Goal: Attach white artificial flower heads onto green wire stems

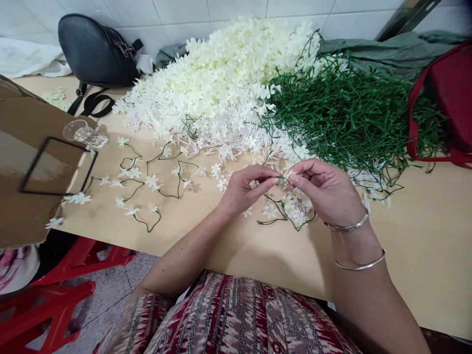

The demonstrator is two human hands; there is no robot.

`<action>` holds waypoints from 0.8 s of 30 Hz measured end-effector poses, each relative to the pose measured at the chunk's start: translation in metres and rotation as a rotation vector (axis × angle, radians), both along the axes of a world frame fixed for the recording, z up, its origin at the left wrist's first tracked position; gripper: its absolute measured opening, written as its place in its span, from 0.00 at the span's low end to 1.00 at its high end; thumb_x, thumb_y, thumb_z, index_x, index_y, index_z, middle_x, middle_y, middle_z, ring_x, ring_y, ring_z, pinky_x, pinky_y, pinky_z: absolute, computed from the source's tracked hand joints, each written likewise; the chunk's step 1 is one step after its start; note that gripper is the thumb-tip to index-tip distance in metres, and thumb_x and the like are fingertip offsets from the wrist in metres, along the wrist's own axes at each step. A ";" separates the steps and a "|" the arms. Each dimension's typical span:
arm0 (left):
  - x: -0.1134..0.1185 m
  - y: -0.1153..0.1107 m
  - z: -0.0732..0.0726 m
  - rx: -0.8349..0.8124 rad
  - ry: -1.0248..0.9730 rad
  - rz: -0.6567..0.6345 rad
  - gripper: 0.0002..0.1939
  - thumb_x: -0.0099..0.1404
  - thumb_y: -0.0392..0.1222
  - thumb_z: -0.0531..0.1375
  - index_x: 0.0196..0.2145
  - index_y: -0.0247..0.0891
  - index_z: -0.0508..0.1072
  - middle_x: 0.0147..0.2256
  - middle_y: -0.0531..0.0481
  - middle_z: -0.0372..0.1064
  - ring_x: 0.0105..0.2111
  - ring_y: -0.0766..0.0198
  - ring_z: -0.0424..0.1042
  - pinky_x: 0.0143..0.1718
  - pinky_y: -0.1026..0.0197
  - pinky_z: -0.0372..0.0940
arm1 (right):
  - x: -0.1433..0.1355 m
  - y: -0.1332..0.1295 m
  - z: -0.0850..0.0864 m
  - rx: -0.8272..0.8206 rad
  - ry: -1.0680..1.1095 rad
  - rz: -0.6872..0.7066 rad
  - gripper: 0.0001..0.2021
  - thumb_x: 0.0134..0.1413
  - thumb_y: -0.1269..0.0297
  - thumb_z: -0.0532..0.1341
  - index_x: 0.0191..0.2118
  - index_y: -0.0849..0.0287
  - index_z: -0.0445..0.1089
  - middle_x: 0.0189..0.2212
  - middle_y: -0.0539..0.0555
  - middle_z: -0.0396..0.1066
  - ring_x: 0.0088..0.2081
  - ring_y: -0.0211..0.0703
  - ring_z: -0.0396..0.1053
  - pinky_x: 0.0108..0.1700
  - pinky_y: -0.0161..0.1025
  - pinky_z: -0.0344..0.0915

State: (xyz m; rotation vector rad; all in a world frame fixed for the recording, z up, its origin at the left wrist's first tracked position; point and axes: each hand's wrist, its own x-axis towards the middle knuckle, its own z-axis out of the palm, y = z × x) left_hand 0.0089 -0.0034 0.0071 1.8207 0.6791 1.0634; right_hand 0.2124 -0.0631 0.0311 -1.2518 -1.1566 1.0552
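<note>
My left hand (252, 186) pinches a green artificial stem (280, 177) between thumb and fingertips. Meeting it there, my right hand (324, 189) grips a small white artificial flower (288, 175) at the stem's end; the fingers partly hide it. Below the hands, white flowers on green stems (291, 211) lie on the table. Left of my left hand, several green stems with white flowers at their ends (151, 182) are spread out. Beyond the hands rises a big heap of loose white petals (228, 78), with a pile of bare green stems (350, 108) to its right.
A cardboard box (33, 147) stands at the left edge, near a tipped clear plastic cup (88, 135). A black backpack (96, 51) sits at the back left, a red bag (452, 98) at the right. Red plastic stools (55, 309) are on the floor at lower left.
</note>
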 end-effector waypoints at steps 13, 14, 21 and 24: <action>0.000 0.000 0.000 0.004 0.006 -0.031 0.14 0.77 0.54 0.68 0.44 0.42 0.87 0.40 0.45 0.86 0.36 0.63 0.82 0.41 0.59 0.76 | 0.010 -0.002 0.005 -0.046 -0.033 0.088 0.14 0.58 0.48 0.79 0.38 0.51 0.82 0.29 0.51 0.78 0.31 0.43 0.75 0.35 0.42 0.74; 0.001 0.000 -0.001 0.011 0.002 -0.031 0.14 0.77 0.54 0.68 0.44 0.41 0.87 0.40 0.45 0.86 0.35 0.63 0.81 0.41 0.60 0.76 | 0.009 -0.002 0.005 -0.050 -0.045 0.098 0.13 0.58 0.49 0.78 0.38 0.51 0.82 0.30 0.51 0.78 0.32 0.43 0.74 0.36 0.43 0.74; 0.001 0.000 -0.002 0.076 -0.008 -0.031 0.14 0.75 0.53 0.70 0.43 0.40 0.86 0.35 0.48 0.85 0.34 0.65 0.80 0.37 0.63 0.73 | 0.005 -0.002 0.007 -0.107 -0.045 0.118 0.19 0.55 0.40 0.78 0.37 0.50 0.81 0.30 0.51 0.77 0.32 0.45 0.73 0.34 0.44 0.73; 0.000 0.000 0.000 0.079 0.004 -0.032 0.13 0.77 0.53 0.69 0.43 0.40 0.86 0.36 0.47 0.85 0.33 0.65 0.80 0.38 0.62 0.74 | 0.008 -0.002 0.008 -0.109 -0.029 0.107 0.20 0.54 0.38 0.78 0.37 0.49 0.81 0.29 0.51 0.77 0.31 0.44 0.73 0.34 0.44 0.73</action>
